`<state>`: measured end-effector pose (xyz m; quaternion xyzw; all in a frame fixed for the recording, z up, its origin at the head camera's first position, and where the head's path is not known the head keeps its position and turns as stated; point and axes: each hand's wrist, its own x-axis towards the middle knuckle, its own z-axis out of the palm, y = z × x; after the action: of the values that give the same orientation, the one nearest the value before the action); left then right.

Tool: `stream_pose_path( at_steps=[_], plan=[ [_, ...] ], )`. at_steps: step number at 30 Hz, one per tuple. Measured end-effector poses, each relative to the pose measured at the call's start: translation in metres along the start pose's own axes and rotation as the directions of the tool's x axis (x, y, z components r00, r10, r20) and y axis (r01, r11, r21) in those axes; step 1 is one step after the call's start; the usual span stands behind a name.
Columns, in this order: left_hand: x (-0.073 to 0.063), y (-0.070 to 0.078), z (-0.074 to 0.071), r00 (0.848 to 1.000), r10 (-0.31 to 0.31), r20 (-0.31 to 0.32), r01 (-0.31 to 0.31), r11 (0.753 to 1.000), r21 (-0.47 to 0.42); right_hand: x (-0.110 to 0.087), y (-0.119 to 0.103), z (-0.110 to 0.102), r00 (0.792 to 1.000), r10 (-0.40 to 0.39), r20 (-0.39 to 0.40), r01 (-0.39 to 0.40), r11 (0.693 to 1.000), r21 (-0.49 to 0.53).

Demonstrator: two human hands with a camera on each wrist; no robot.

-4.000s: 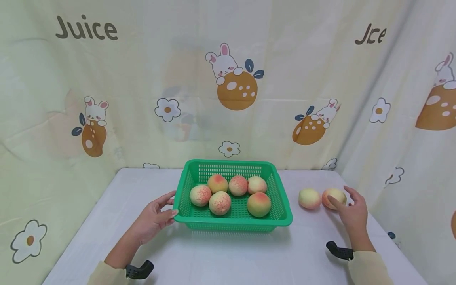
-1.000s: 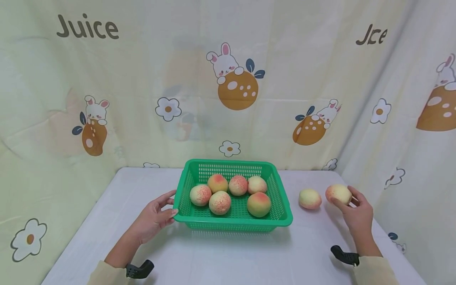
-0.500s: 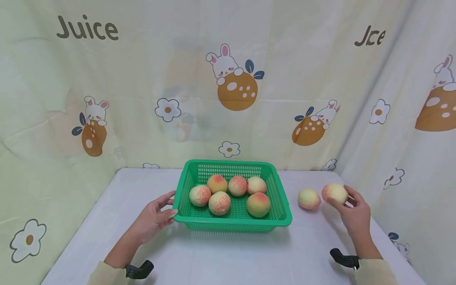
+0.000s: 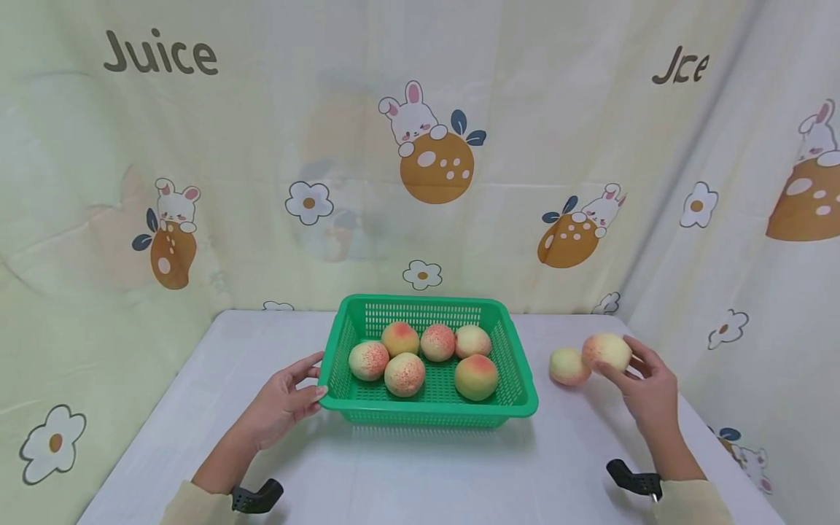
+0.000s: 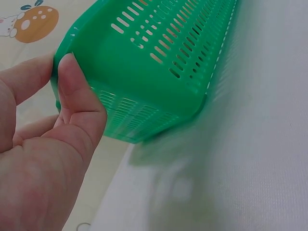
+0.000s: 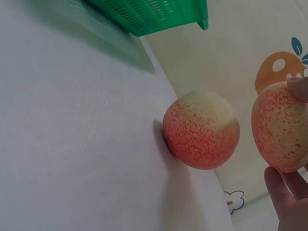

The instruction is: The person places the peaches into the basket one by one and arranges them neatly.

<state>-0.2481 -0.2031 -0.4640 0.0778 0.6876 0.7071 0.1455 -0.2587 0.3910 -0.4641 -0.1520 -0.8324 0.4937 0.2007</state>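
Note:
My left hand pinches the left rim of a green plastic basket; the left wrist view shows the thumb against the rim. Several red-speckled and yellow-orange peaches lie inside the basket. At the right, my right hand grips a pale yellow peach with red specks, held up off the table. Another peach rests on the table just left of it, the held one overlapping its edge in the head view. In the right wrist view the held peach is at the right edge, apart from the resting peach.
The table has a white cover. Behind it and along the right side hangs a cream curtain printed with rabbits, fruit and flowers. A black wrist mount sits on the left wrist, another black wrist mount on the right.
The right hand has taken hold of the right-hand peach and lifted it, then carried it left toward the resting peach. The left hand and the basket stay put.

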Motion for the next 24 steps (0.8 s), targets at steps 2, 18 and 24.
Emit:
stream_pose_path(
  at_steps=[2, 18, 24],
  plan=[
    [0.0, 0.0, 0.0, 1.0, -0.001, -0.001, 0.001, 1.0, 0.005, -0.001, -0.002, 0.001, 1.0, -0.011, 0.006, 0.011, 1.0, 0.005],
    [0.001, 0.0, 0.001, 1.0, -0.008, -0.009, 0.008, 1.0, 0.011, -0.024, -0.027, 0.019, 0.988, -0.14, 0.065, 0.139, 0.99, 0.027],
    [0.001, -0.001, 0.0, 1.0, -0.008, -0.009, 0.008, 1.0, 0.009, -0.03, -0.033, 0.024, 0.98, -0.183, 0.079, 0.18, 0.983, 0.04]
  ],
)
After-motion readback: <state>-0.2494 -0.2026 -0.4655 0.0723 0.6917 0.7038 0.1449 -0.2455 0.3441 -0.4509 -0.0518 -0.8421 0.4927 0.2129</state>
